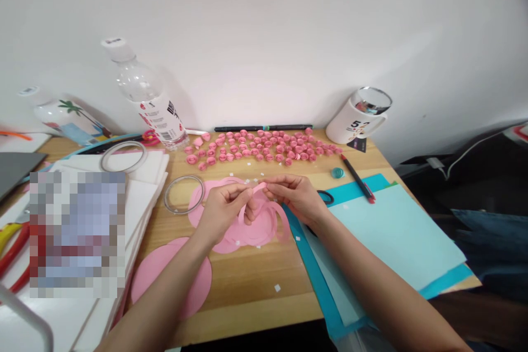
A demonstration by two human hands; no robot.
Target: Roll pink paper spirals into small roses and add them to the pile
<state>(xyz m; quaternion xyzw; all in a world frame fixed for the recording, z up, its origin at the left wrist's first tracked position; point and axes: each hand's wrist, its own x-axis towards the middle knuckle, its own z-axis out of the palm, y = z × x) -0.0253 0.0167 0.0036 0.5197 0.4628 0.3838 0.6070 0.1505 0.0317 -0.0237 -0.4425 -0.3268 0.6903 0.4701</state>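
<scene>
A pink paper strip (259, 187) is stretched between my two hands, its loose length curling down below them. My left hand (225, 206) pinches it on one side with thumb and forefinger. On the other side, the fingers of my right hand (297, 193) are pressed together on the strip's end. Under both hands lie overlapping pink paper pieces (226, 243) and curled strips. Two pink paper circles (177, 275) rest at the lower left, partly behind my left forearm. Beyond my hands, many small pink paper coils (259, 146) stand in loose rows.
A clear bottle (148, 99) and a white mug (357, 115) stand by the wall. Tape rolls (184, 177) lie left, near stacked white boards (140, 176). Blue paper sheets (391, 242), a red-and-black pen (358, 177), a teal coil (337, 173) and scissors (326, 196) are at right.
</scene>
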